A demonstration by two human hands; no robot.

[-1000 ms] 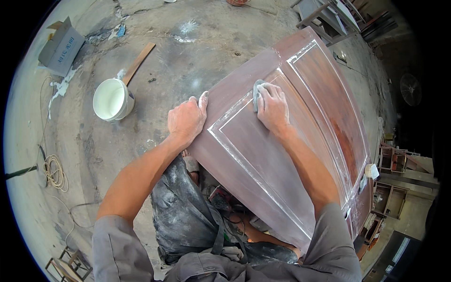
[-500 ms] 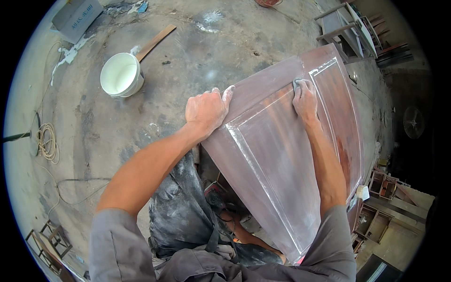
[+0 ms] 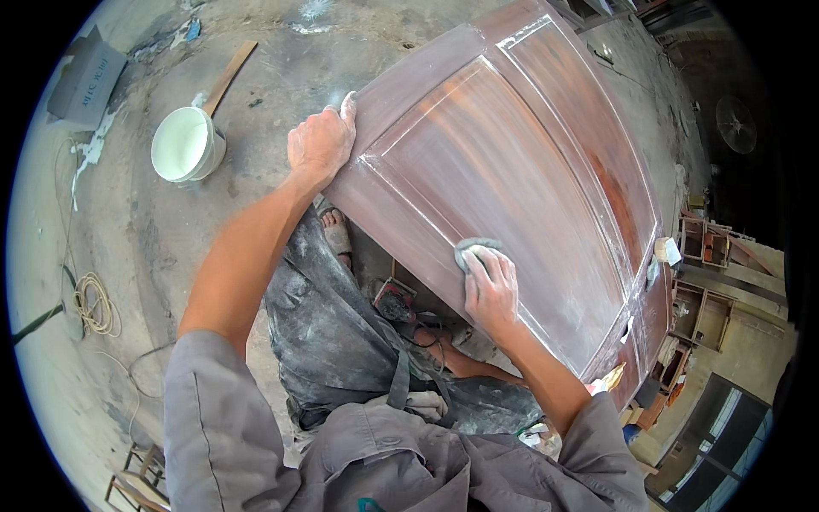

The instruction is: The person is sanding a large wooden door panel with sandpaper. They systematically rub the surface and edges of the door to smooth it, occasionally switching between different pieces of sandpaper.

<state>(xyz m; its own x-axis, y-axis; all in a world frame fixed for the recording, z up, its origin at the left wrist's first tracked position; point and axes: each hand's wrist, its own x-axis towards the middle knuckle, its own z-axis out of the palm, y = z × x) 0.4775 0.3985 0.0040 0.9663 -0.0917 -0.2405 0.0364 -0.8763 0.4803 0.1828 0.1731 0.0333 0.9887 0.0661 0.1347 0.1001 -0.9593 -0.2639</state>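
On the stained grey concrete floor [image 3: 256, 166] of a cluttered workshop, a large reddish-brown wooden panel [image 3: 512, 171] with recessed, white-edged fields stands tilted before a person; what props it up is hidden. A rounded grey hand pad [image 3: 474, 245] rests on the panel's near-left white-streaked groove. Steady, even pressure with the pad kept flat along that groove would likely serve this rubbing best, easing off at the raised edges, with the panel held firm.

The right hand [image 3: 492, 286] is bent over the pad, fingers close together and pressing it to the wood. The left hand [image 3: 321, 145] is closed around the panel's far-left edge, thumb extended; its fingertips cannot be made out. Left of the panel, well apart, stand a round white plastic bucket [image 3: 213, 160], a flat brown wooden strip [image 3: 230, 78] just beside it, and, farther out, a grey cardboard box [image 3: 88, 84].
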